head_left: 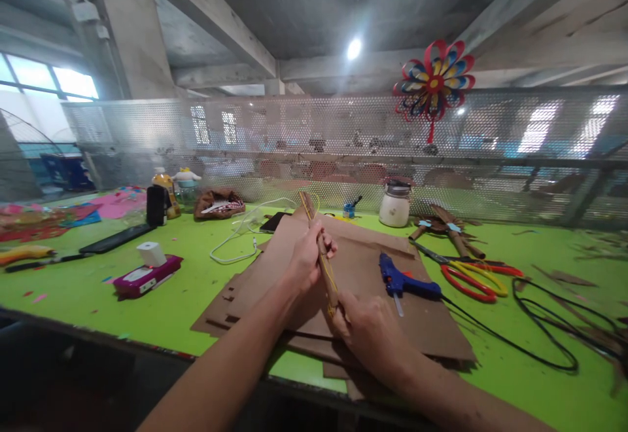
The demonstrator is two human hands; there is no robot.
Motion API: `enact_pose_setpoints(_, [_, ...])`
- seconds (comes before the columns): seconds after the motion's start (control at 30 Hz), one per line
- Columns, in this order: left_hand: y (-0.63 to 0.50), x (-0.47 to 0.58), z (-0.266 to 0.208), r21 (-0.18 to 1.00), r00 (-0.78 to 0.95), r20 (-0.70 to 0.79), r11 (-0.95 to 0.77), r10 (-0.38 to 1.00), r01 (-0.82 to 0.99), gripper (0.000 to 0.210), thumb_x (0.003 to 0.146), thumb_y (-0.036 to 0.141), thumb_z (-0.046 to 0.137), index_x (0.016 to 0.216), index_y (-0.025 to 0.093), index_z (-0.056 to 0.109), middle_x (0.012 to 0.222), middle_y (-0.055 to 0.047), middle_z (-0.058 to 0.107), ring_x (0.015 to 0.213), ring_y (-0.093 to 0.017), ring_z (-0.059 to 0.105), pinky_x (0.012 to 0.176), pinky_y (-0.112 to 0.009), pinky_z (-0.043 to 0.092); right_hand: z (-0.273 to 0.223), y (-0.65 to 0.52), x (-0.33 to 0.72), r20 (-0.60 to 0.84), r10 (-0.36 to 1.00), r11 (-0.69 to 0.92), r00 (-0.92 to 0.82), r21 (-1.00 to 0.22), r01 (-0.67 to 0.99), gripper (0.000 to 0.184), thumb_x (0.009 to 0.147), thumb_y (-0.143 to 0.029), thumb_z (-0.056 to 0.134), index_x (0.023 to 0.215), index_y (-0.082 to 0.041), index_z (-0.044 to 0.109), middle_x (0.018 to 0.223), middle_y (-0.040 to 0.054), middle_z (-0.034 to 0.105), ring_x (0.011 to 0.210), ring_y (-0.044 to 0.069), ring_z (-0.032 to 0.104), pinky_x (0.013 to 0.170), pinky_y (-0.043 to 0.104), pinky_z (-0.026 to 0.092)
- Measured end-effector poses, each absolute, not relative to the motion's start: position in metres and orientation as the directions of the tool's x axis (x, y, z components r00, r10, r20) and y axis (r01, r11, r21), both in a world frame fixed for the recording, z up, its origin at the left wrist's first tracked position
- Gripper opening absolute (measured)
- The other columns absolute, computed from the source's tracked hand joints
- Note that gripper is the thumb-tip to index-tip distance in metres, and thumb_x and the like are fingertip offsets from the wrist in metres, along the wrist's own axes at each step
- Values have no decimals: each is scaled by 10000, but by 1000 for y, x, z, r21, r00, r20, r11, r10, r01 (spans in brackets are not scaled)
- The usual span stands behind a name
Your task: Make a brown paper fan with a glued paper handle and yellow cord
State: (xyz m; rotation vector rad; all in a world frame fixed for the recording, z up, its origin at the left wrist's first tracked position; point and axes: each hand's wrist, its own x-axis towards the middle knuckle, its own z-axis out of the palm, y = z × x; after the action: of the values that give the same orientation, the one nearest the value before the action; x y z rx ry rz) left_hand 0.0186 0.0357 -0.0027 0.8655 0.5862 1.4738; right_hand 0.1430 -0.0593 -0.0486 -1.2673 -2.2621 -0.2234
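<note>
brown stick [328, 273]: lying between both hands over the middle of the sheets, slanting from far left to near right; looks like rolled cardboard
yellow string [334, 283]: running along the stick, bunching at its near end, looping loose at its far end
left hand [308, 258]: gripping the stick around its middle, fingers curling over it
right hand [367, 327]: closing its fingers at the near end, by the bunched string; cannot tell if they are pinching string, stick or both
string step: probably binding or fixing string on the stick; cannot tell if it is being wound or tied
next hold: likely calling for the left grip staying firm, string staying taut under the right fingers
cardboard sheets [275, 255]: stacking loosely under the hands on the green table [191, 288]
glue gun [400, 280]: resting on the sheets, right of the hands, not being touched
scissors [473, 278]: lying farther right, beyond the glue gun
</note>
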Motion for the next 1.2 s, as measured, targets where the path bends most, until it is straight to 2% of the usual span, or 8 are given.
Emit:
enact_pose_setpoints(0.23, [36, 12, 7, 803, 19, 157, -116, 987, -585, 196, 896, 283, 412, 732, 177, 403, 490, 41, 434, 415, -83, 473, 362, -149, 291, -53, -58, 152, 474, 695, 636, -540, -55, 770, 178, 905, -178, 406, 851, -187, 576, 644, 22, 661, 523, 146, 561, 516, 296, 167])
enact_pose_setpoints(0.37, [45, 1, 6, 813, -9, 153, -131, 988, -568, 211, 899, 301, 410, 729, 177, 413, 490, 38, 436, 436, -94, 500, 390, -163, 339, -50, -58, 156, 488, 680, 669, -548, -105, 736, 201, 917, -187, 387, 886, -191, 585, 663, 25, 662, 554, 153, 573, 544, 285, 212])
enact_pose_setpoints(0.5, [52, -5, 4, 818, 5, 149, -121, 989, -562, 213, 891, 318, 432, 730, 179, 425, 479, 35, 434, 469, -117, 537, 422, -181, 380, -46, -62, 156, 500, 686, 696, -529, -236, 679, 201, 914, -203, 404, 932, -192, 604, 716, 30, 681, 596, 160, 592, 569, 275, 266])
enact_pose_setpoints(0.63, [50, -7, 5, 824, 49, 143, -91, 989, -560, 206, 898, 307, 419, 739, 176, 433, 471, 36, 428, 453, -120, 532, 404, -182, 365, -34, -65, 158, 503, 712, 699, -490, -445, 560, 219, 916, -267, 426, 882, -202, 633, 730, 14, 684, 615, 142, 598, 603, 249, 339])
enact_pose_setpoints(0.73, [49, -7, 6, 820, 84, 155, -81, 984, -567, 211, 905, 308, 409, 746, 172, 439, 474, 40, 422, 449, -113, 527, 402, -175, 367, -22, -63, 163, 517, 720, 694, -464, -531, 486, 209, 894, -265, 452, 857, -197, 646, 775, 22, 689, 675, 144, 615, 648, 237, 385])
enact_pose_setpoints(0.87, [49, -10, 8, 793, 55, 183, -114, 982, -599, 200, 916, 299, 395, 775, 169, 452, 471, 45, 421, 449, -107, 529, 411, -169, 391, -16, -51, 173, 553, 727, 681, -406, -506, 530, 122, 797, -253, 558, 838, -157, 622, 771, 41, 675, 681, 166, 605, 648, 249, 403])
enact_pose_setpoints(1.0, [48, -13, 11, 769, 6, 179, -136, 984, -625, 199, 925, 278, 375, 785, 164, 461, 449, 41, 416, 470, -116, 554, 427, -165, 424, -17, -39, 181, 561, 751, 646, -348, -514, 565, 243, 896, -276, 408, 782, -166, 592, 690, 25, 639, 635, 149, 579, 628, 249, 386])
enact_pose_setpoints(1.2, [47, -14, 15, 756, -69, 171, -176, 983, -631, 154, 908, 270, 422, 812, 163, 477, 456, 39, 440, 471, -113, 565, 458, -180, 483, -21, -32, 181, 528, 770, 615, -358, -467, 635, 233, 897, -246, 389, 743, -178, 550, 681, 21, 617, 617, 147, 548, 618, 254, 364])
